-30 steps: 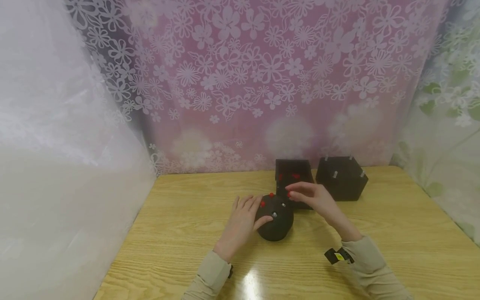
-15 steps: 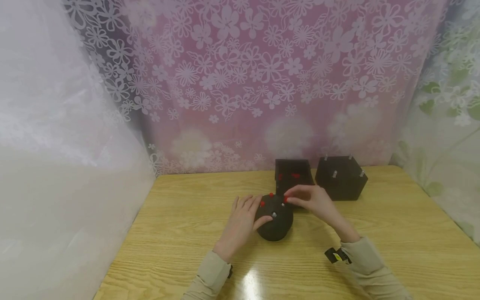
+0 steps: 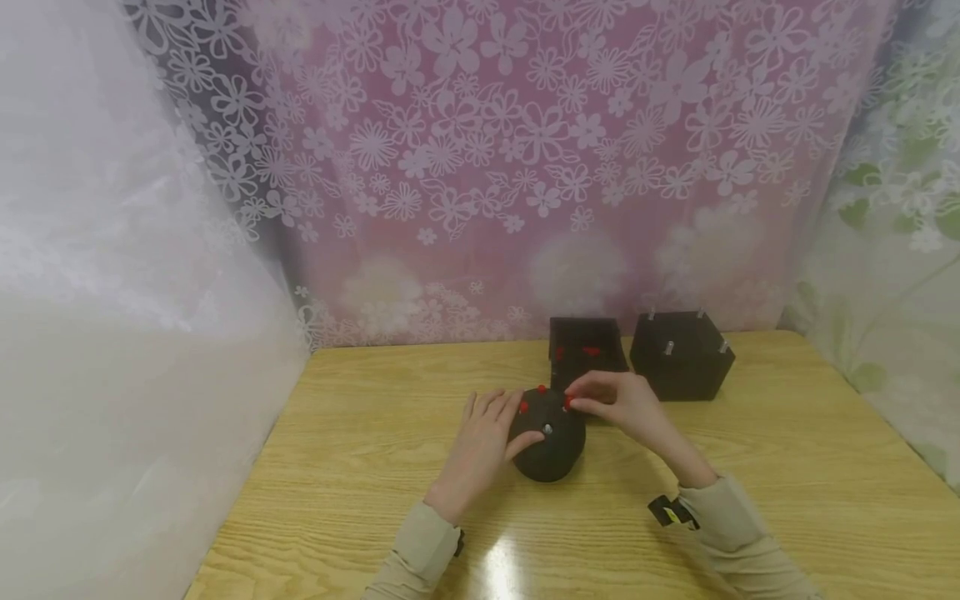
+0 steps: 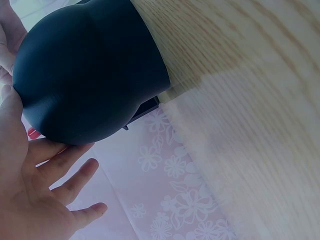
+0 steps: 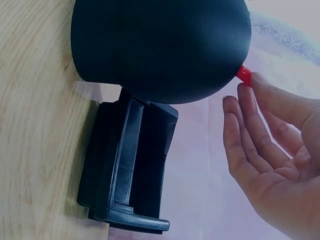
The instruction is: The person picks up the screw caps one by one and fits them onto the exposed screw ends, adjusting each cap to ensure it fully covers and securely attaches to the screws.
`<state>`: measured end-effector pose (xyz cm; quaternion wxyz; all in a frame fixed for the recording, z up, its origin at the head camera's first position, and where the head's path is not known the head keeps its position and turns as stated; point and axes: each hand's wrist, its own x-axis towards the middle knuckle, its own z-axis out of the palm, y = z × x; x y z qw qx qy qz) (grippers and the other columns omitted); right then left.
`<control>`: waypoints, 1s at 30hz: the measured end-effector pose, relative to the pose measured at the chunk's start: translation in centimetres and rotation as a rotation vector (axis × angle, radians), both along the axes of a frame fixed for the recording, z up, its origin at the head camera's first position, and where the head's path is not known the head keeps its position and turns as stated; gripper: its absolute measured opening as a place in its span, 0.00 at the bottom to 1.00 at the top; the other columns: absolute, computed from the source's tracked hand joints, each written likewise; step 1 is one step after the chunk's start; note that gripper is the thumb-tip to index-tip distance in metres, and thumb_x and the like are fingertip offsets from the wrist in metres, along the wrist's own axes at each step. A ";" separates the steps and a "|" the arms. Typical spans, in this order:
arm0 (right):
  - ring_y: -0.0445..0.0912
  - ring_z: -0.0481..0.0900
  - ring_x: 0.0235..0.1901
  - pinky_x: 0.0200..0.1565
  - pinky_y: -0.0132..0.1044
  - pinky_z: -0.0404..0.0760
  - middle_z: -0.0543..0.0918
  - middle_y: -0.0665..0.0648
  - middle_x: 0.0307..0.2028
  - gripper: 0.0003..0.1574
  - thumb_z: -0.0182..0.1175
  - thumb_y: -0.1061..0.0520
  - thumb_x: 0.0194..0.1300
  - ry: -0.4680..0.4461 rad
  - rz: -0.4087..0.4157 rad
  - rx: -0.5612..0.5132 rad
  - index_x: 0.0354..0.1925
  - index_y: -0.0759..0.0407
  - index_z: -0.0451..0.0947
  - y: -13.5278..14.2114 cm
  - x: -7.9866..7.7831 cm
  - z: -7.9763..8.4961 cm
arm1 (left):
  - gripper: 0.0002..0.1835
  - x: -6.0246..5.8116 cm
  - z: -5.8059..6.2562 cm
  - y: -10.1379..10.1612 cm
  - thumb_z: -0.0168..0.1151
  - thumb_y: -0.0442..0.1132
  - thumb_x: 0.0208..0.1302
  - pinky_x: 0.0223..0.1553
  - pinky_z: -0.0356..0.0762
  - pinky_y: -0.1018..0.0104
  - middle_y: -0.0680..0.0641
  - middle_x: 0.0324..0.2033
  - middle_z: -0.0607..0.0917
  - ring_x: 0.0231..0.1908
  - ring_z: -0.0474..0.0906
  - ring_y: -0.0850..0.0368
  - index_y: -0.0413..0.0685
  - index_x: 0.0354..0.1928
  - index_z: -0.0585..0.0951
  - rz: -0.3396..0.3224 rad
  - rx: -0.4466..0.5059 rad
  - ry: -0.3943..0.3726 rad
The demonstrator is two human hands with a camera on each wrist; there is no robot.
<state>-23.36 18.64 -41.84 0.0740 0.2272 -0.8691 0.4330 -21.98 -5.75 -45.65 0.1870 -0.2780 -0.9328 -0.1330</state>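
Pinching the red cap (image 5: pixel 244 75) long axis toward the black dome (image 3: pixel 558 454), the right hand (image 3: pixel 628 406) occupies the dome's right side, opposite the spread left hand (image 3: pixel 480 437).

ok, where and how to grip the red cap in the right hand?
Probably a thumb-and-finger pinch on the outer end of the red cap, from the right: it's small, juts outward on that side, and its inner end sits at the black dome.
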 end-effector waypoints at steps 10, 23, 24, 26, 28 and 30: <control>0.36 0.81 0.35 0.38 0.32 0.81 0.82 0.39 0.34 0.07 0.65 0.48 0.56 0.071 -0.027 0.043 0.36 0.43 0.81 -0.5 0.1 -0.4 | 0.39 0.2 0.1 0.0 0.38 0.68 0.62 0.68 0.47 0.48 0.49 0.62 0.70 0.63 0.62 0.51 0.51 0.68 0.62 0.007 -0.017 0.009; 0.35 0.81 0.33 0.36 0.33 0.81 0.81 0.39 0.33 0.07 0.66 0.53 0.55 0.154 0.024 0.075 0.35 0.44 0.80 -0.7 0.3 -0.3 | 0.39 0.1 0.0 0.0 0.38 0.68 0.62 0.67 0.50 0.47 0.48 0.62 0.69 0.63 0.62 0.51 0.50 0.67 0.62 -0.003 -0.008 0.003; 0.36 0.81 0.33 0.36 0.33 0.81 0.81 0.40 0.33 0.08 0.66 0.54 0.55 0.150 0.030 0.071 0.35 0.45 0.80 -0.7 0.3 -0.2 | 0.39 0.1 0.0 -0.1 0.38 0.68 0.62 0.67 0.50 0.47 0.48 0.62 0.70 0.63 0.62 0.51 0.49 0.67 0.63 -0.005 -0.005 0.006; 0.36 0.81 0.33 0.35 0.33 0.81 0.82 0.41 0.33 0.09 0.66 0.55 0.54 0.142 0.038 0.069 0.36 0.45 0.79 -0.7 0.3 -0.2 | 0.39 0.1 0.0 -0.1 0.39 0.68 0.62 0.66 0.51 0.46 0.47 0.61 0.70 0.63 0.62 0.50 0.48 0.67 0.63 -0.011 0.000 0.008; 0.36 0.81 0.34 0.36 0.33 0.81 0.82 0.42 0.34 0.10 0.66 0.56 0.54 0.131 0.048 0.069 0.37 0.46 0.79 -0.6 0.3 -0.1 | 0.39 0.1 0.0 -0.1 0.39 0.67 0.62 0.66 0.52 0.46 0.47 0.61 0.70 0.63 0.62 0.50 0.48 0.66 0.64 -0.013 0.002 0.007; 0.36 0.81 0.34 0.37 0.32 0.81 0.82 0.42 0.35 0.10 0.66 0.56 0.55 0.128 0.050 0.076 0.37 0.46 0.79 -0.5 0.2 0.1 | 0.39 0.1 0.1 -0.1 0.40 0.67 0.62 0.66 0.52 0.45 0.46 0.61 0.70 0.63 0.62 0.50 0.47 0.66 0.64 -0.016 0.002 0.007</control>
